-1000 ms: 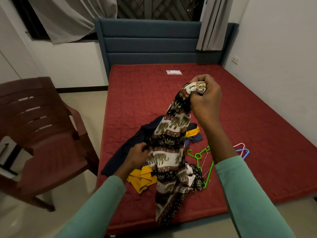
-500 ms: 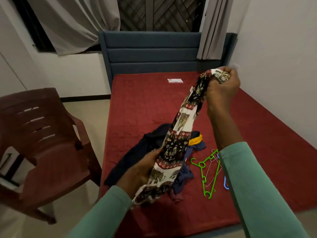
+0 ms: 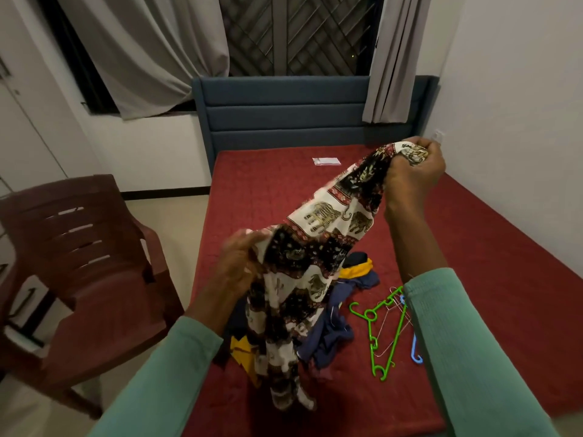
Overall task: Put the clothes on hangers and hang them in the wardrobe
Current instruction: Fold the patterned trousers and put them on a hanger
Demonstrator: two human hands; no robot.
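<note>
Both hands hold an elephant-print garment (image 3: 318,247) over the red bed (image 3: 473,247): the right hand (image 3: 413,171) bunches one end high, the left hand (image 3: 239,263) grips lower (slightly blurred). Beneath lie navy and yellow clothes (image 3: 353,285) beside a green hanger (image 3: 381,329).

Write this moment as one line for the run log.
step: garment not yet on hanger | left hand: grips elephant-print garment low | right hand: grips its top end, raised | green hanger: on bed, untouched

One elephant-print garment (image 3: 318,257), one green hanger (image 3: 396,334), one blue hanger (image 3: 414,351), one chair (image 3: 94,279)
</note>
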